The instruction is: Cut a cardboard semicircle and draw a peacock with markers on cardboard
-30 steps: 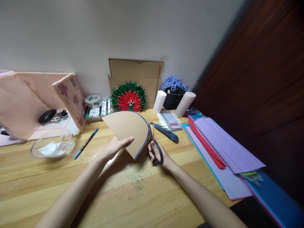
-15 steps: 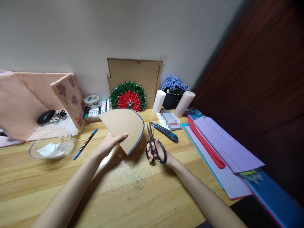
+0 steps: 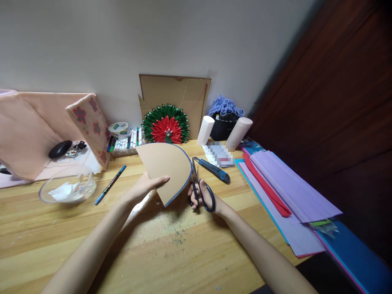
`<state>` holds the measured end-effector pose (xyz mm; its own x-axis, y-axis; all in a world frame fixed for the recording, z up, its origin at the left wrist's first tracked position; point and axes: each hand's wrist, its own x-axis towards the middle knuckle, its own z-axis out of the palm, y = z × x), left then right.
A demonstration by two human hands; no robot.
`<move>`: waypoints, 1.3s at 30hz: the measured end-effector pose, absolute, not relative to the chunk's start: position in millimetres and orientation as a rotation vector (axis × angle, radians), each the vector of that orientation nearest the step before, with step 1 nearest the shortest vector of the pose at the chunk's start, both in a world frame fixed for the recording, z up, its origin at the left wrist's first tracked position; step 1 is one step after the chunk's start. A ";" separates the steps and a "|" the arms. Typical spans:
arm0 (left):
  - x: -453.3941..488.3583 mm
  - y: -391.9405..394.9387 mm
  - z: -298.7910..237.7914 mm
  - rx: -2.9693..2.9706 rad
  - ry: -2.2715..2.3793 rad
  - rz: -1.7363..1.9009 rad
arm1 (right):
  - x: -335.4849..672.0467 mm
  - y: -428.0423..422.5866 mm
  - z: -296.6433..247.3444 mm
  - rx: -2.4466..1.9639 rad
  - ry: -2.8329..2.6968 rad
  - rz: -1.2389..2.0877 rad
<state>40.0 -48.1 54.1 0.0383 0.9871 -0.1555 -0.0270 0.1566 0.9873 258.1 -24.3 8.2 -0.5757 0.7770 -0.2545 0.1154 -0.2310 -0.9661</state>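
My left hand (image 3: 146,186) grips a fan-shaped piece of brown cardboard (image 3: 167,164) with a blue line along its curved edge, held just above the wooden table (image 3: 171,245). My right hand (image 3: 204,197) has its fingers through the black handles of a pair of scissors (image 3: 197,185). The blades point up and away from me and touch the right curved edge of the cardboard.
A blue utility knife (image 3: 212,169) lies right of the scissors. Stacked coloured paper sheets (image 3: 284,192) fill the right side. A glass bowl (image 3: 67,184) and a blue pen (image 3: 110,184) sit to the left. Markers (image 3: 125,143), a paper peacock (image 3: 165,124), white rolls and yarn line the wall.
The cardboard and scissors separated half a second ago; now the cardboard has shifted back right and the blades meet its curved edge again.
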 end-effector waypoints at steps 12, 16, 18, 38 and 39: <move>40.3 -48.0 46.1 1.041 1.211 1.087 | 257.2 -22.8 -1.9 -1.150 -1.582 1.734; 38.1 -47.6 49.0 1.021 1.192 1.081 | 256.4 -22.9 -2.1 -1.182 -1.552 1.717; 36.2 -47.2 51.0 1.027 1.185 1.087 | 256.6 -22.6 -2.2 -1.185 -1.553 1.713; 38.3 -43.0 45.8 1.120 1.265 1.087 | 245.8 -28.4 -0.7 -1.176 -1.422 1.760; 38.7 -42.9 45.3 1.119 1.261 1.087 | 244.9 -28.5 -1.4 -1.185 -1.419 1.746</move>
<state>38.7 -42.9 45.3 0.0209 0.9899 -0.1406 0.0076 0.1404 0.9901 244.9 -28.5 -1.4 -0.4295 0.8619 -0.2696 0.0878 -0.2572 -0.9624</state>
